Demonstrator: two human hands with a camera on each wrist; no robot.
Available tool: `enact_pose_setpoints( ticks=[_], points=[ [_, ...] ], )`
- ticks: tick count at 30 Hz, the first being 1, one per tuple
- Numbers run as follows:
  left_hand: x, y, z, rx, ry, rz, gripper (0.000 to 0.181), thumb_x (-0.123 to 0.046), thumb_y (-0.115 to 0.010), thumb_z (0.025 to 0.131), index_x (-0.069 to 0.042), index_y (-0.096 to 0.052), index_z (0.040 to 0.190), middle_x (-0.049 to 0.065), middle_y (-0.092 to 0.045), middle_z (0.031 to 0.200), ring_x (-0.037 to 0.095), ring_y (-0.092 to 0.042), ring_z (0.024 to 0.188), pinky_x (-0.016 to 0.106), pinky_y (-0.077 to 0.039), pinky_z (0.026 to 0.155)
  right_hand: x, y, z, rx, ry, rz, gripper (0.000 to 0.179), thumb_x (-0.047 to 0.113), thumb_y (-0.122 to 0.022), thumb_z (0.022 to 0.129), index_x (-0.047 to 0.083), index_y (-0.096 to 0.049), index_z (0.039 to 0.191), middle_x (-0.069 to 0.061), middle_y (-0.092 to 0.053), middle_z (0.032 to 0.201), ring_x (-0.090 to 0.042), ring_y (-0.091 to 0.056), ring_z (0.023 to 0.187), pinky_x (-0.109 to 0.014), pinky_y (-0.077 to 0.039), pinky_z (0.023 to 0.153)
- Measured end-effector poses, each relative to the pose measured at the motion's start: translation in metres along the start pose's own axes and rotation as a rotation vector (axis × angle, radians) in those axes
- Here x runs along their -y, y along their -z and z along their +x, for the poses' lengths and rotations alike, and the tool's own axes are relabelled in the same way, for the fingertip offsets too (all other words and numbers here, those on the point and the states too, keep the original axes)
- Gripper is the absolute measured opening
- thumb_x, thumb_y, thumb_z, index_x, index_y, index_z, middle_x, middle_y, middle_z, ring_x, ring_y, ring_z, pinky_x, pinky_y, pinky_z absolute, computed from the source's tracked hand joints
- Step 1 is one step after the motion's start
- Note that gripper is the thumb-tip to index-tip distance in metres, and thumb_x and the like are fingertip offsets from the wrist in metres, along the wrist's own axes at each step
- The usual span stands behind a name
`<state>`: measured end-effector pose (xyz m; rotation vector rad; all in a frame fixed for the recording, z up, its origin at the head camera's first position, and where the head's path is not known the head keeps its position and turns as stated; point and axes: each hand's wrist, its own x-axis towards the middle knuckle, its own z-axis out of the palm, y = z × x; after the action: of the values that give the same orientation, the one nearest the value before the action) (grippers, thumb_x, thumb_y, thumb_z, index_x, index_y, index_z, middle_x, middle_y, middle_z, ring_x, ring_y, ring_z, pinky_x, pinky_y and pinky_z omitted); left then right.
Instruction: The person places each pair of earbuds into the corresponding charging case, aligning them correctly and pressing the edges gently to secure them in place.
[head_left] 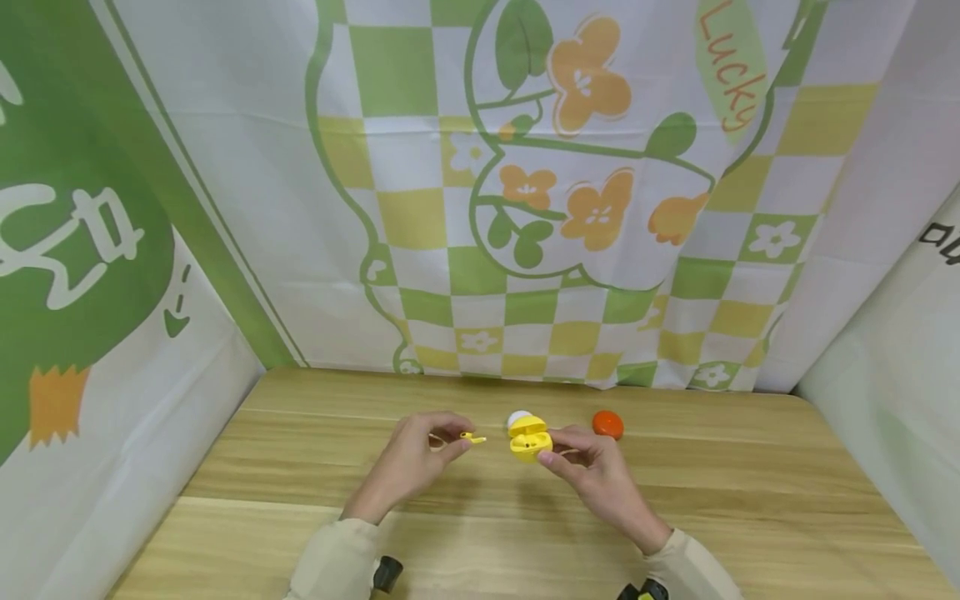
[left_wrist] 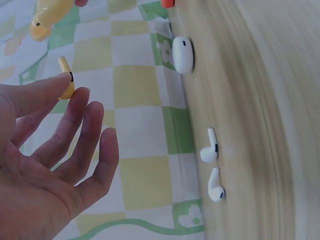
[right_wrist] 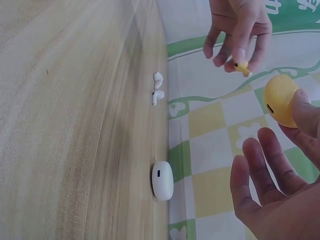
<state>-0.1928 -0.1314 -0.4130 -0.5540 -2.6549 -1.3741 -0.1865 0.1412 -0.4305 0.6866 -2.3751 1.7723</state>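
A yellow wireless earbud (head_left: 474, 437) is pinched between the thumb and index finger of my left hand (head_left: 420, 458), its stem pointing away from the hand. The other left fingers are spread in the left wrist view. Above the table, my right hand (head_left: 600, 479) holds a yellow earbud case (head_left: 529, 450) between thumb and fingers. The case lid is raised; its inside is too small to read clearly. A short gap separates the earbud from the case. In the right wrist view, the yellow case (right_wrist: 280, 101) shows its rounded outside and a dark port.
A white earbud case (right_wrist: 163, 181) lies on the wooden table, partly hidden behind the yellow one in the head view. Two white earbuds (left_wrist: 210, 147) lie on the wood. An orange-red round object (head_left: 607, 425) sits beyond my right hand. Patterned cloth (head_left: 525, 333) hangs behind.
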Motion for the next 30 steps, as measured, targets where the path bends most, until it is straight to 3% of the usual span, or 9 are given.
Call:
enact_pose_setpoints(
  ticks=[6, 13, 21, 30],
  points=[
    [-0.007, -0.001, 0.0, -0.003, -0.041, -0.044, 0.016, -0.006, -0.075, 0.092, -0.012, -0.078, 0.106, -0.003, -0.074, 0.096, 0.013, -0.068, 0.085, 0.032, -0.057, 0.078, 0.0, -0.001, -0.001, -0.004, -0.004, -0.01, 0.024, 0.01, -0.076, 0.091, 0.003, -0.076, 0.114, -0.006, -0.071, 0.101, -0.016, -0.065, 0.091, -0.032, -0.058, 0.08],
    [-0.011, -0.002, 0.0, -0.012, -0.045, -0.055, 0.015, -0.009, -0.075, 0.092, -0.012, -0.078, 0.106, -0.002, -0.073, 0.093, 0.012, -0.067, 0.084, 0.031, -0.057, 0.077, 0.0, -0.001, 0.0, -0.003, -0.005, -0.019, 0.024, 0.011, -0.076, 0.091, 0.004, -0.076, 0.114, -0.005, -0.07, 0.099, -0.016, -0.065, 0.089, -0.031, -0.058, 0.079],
    [-0.016, -0.002, 0.001, -0.017, -0.073, -0.086, 0.014, -0.011, -0.074, 0.094, -0.014, -0.077, 0.107, -0.006, -0.071, 0.093, 0.011, -0.066, 0.087, 0.032, -0.058, 0.078, 0.0, -0.001, 0.0, 0.002, 0.012, -0.017, 0.024, 0.01, -0.075, 0.091, 0.004, -0.076, 0.115, -0.005, -0.07, 0.098, -0.016, -0.064, 0.088, -0.031, -0.058, 0.078],
    [-0.024, 0.0, 0.0, -0.011, -0.044, -0.106, 0.014, -0.015, -0.071, 0.096, -0.017, -0.076, 0.109, -0.01, -0.068, 0.095, 0.01, -0.063, 0.089, 0.034, -0.056, 0.08, 0.0, -0.002, 0.0, 0.0, 0.009, -0.023, 0.024, 0.011, -0.075, 0.091, 0.004, -0.076, 0.115, -0.005, -0.07, 0.099, -0.016, -0.065, 0.089, -0.031, -0.057, 0.079]
  ],
)
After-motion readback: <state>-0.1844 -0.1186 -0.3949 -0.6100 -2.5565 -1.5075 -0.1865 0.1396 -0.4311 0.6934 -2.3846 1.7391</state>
